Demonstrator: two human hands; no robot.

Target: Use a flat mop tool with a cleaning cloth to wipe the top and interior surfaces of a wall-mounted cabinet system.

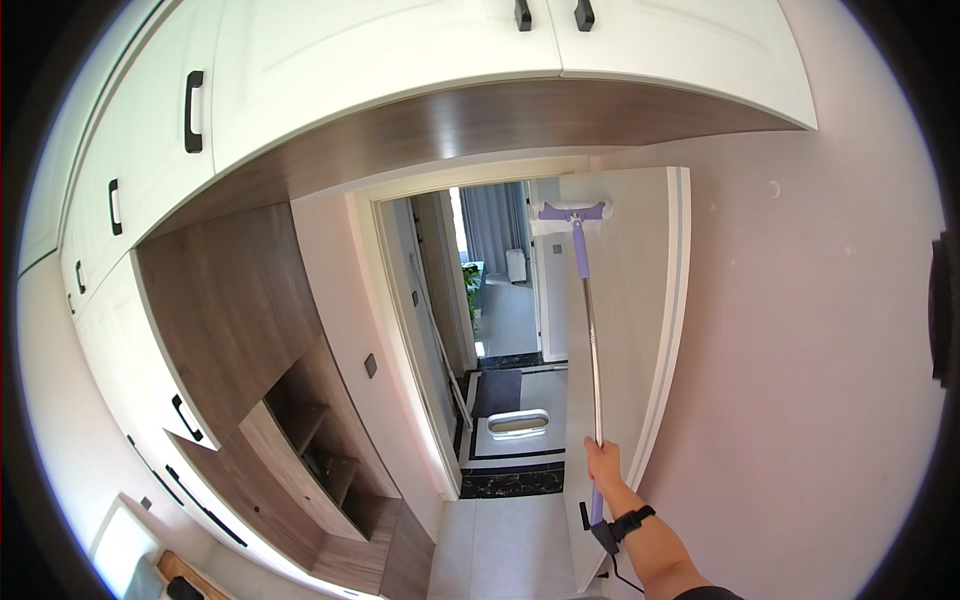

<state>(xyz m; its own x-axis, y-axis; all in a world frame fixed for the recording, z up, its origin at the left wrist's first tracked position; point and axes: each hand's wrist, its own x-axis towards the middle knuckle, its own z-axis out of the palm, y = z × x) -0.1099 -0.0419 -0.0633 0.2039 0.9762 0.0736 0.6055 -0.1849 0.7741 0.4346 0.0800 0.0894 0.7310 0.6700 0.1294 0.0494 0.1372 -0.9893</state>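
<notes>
My right hand (602, 462) is closed around the metal pole of a flat mop (592, 350), just above its purple lower grip. The pole stretches up and away from me. At its far end, the purple mop head (574, 212) with a whitish cloth pad (548, 224) lies across the upper part of a pale door (636, 330), apparently against its face. A black strap with a small device and cable (620, 530) circles my right wrist. My left hand is out of the picture.
White cabinets (380, 60) with black handles hang overhead. Brown wooden shelving (230, 300) stands left of the doorway. Through the doorway, a white oval tub (518, 424) sits on the hallway floor, near a slim pole (440, 350). A pink wall (790, 350) rises on the right.
</notes>
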